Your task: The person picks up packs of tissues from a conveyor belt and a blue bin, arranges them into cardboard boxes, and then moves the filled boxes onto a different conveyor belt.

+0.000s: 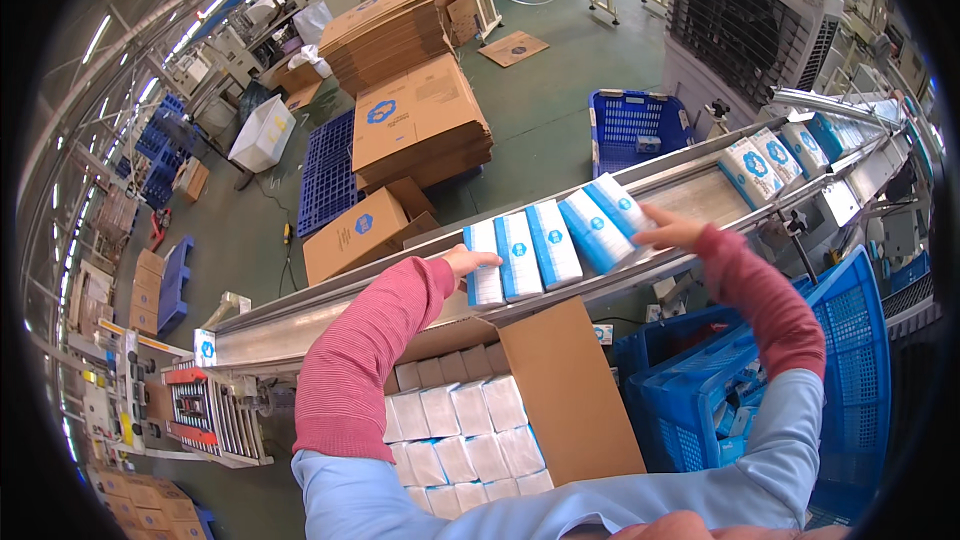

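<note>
A row of several blue-and-white tissue packs [549, 244] stands on the conveyor [330, 308] between my two hands. My left hand [468, 262] grips the left end of the row, its thumb over the first pack. At the other end my right hand [672, 228] holds the last pack [617, 204], thumb and fingers around its edge. The two packs on the right lean over; those on the left are closer to upright. Below my arms, an open cardboard box [570, 395] holds rows of white packs [465, 407].
More packs [752, 172] lie farther right on the conveyor, and one pack [205, 347] is at its left end. Blue crates [850, 340] stand at my right, another blue crate [640, 120] beyond the belt. Flattened cartons [420, 120] are stacked across the belt.
</note>
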### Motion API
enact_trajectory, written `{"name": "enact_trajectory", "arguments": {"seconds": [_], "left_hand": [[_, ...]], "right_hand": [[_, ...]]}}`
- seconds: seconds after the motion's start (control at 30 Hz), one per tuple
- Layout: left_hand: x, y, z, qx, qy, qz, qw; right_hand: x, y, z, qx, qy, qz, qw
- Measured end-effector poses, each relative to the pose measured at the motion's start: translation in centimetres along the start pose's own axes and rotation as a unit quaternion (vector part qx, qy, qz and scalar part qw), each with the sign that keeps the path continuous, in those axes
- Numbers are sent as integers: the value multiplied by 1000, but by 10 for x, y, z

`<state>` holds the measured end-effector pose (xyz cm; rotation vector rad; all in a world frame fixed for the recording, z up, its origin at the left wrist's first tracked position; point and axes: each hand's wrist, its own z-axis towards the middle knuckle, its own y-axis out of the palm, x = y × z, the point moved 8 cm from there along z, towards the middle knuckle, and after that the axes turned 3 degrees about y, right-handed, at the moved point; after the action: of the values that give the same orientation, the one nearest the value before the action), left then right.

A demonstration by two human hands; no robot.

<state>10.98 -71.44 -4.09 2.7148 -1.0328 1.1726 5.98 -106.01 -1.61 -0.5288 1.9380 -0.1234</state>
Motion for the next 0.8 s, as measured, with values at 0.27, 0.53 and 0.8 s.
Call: {"name": "enact_trajectory", "arguments": {"seconds": [0.27,0.53,0.8], "left_hand": [[-16,-56,11,136,158,-101,973],[25,-60,-269,317,537,0,782],[-235,-53,-248,238,249,-94,934]], "right_hand": [[-20,72,51,149,-132,-25,980],[-159,125,-179,273,-306,83,908],[-107,296,-153,73,-189,-186,961]]}}
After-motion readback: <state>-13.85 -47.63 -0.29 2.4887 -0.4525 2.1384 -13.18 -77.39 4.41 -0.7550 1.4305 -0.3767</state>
